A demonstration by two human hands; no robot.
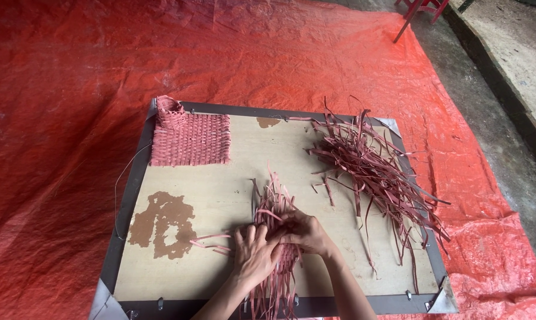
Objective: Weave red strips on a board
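Note:
A partly woven mat of pink strips (pixel 275 208) lies on a wooden board (pixel 220 195), with loose strip ends fanning up and down from it. My left hand (pixel 254 255) lies flat on the weave, fingers spread and pressing it down. My right hand (pixel 302 230) is beside it, fingers pinched on a pink strip at the weave's upper edge. Both forearms come in from the bottom edge.
A finished pink woven piece (pixel 189 137) lies at the board's far left corner. A loose heap of pink strips (pixel 375 169) covers the board's right side. The board rests on an orange tarp (pixel 72 89). Bare concrete floor (pixel 493 106) and red chair legs (pixel 419 9) lie far right.

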